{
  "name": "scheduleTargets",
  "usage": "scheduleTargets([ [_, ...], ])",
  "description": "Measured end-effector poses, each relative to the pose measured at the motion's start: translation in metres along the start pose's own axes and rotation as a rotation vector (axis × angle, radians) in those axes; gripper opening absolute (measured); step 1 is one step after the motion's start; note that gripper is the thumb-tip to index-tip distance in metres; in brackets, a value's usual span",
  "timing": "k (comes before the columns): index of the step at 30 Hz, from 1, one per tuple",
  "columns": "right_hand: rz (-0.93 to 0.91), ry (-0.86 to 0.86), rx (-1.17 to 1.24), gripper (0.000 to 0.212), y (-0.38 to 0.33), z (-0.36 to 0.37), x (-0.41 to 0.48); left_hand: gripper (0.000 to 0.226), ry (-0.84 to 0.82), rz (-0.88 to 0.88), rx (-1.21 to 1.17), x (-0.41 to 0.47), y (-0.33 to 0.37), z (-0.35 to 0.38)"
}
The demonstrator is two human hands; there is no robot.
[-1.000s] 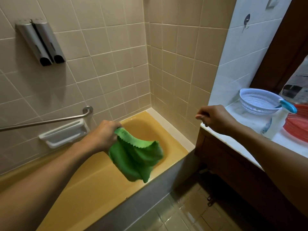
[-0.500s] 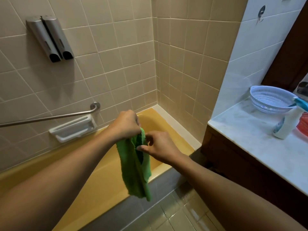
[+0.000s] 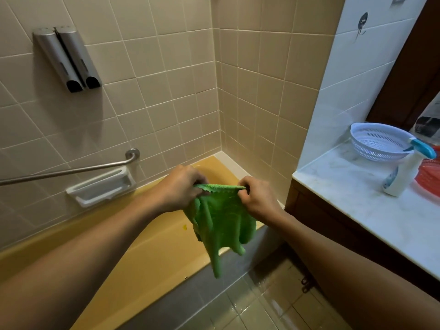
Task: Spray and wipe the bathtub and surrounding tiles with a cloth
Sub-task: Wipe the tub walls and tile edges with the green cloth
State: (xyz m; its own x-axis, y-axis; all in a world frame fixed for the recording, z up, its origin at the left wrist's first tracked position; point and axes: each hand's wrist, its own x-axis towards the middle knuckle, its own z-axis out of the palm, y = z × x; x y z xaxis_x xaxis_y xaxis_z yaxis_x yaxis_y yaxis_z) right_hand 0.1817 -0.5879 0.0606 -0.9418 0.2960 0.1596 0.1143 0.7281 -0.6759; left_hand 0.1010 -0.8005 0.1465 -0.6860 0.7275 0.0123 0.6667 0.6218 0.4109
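A green cloth (image 3: 221, 222) hangs over the near rim of the yellow bathtub (image 3: 152, 253). My left hand (image 3: 181, 189) grips its top left corner and my right hand (image 3: 257, 198) pinches the top right corner, so the top edge is stretched between them. Beige wall tiles (image 3: 171, 96) rise behind and to the right of the tub. A white spray bottle (image 3: 402, 177) with a blue trigger stands on the marble counter (image 3: 357, 206) at the right, away from both hands.
A metal grab bar (image 3: 71, 172) and a white soap dish (image 3: 102, 186) are fixed to the back wall, with two silver dispensers (image 3: 69, 60) above. A white colander (image 3: 378, 144) and a red basket (image 3: 428, 177) sit on the counter. Wet floor tiles (image 3: 257, 306) lie below.
My right hand came from the counter to the cloth, took hold of its top edge and pulled it out to the right, spreading the cloth between both hands.
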Motion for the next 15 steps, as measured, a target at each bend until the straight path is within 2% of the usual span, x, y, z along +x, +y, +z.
scheduleTargets([
  [2,-0.022,-0.076,0.053,0.011,0.0,-0.007,0.0,0.011,0.004,0.003,-0.026,-0.003,-0.005,-0.001],
  [5,-0.184,-0.173,0.053,0.004,-0.001,-0.019,-0.001,0.021,0.082,-0.014,-0.062,-0.007,-0.012,-0.004],
  [9,-0.326,-0.188,-0.174,0.013,-0.004,-0.037,0.005,0.021,0.163,0.002,-0.072,-0.013,-0.012,-0.007],
  [12,-0.267,-0.192,-0.379,0.015,-0.002,-0.042,0.009,0.021,0.195,0.012,-0.119,-0.019,-0.012,-0.007],
  [15,-0.162,-0.121,-0.37,0.018,0.009,-0.041,0.008,0.022,0.213,0.001,-0.202,-0.022,-0.016,-0.008],
])
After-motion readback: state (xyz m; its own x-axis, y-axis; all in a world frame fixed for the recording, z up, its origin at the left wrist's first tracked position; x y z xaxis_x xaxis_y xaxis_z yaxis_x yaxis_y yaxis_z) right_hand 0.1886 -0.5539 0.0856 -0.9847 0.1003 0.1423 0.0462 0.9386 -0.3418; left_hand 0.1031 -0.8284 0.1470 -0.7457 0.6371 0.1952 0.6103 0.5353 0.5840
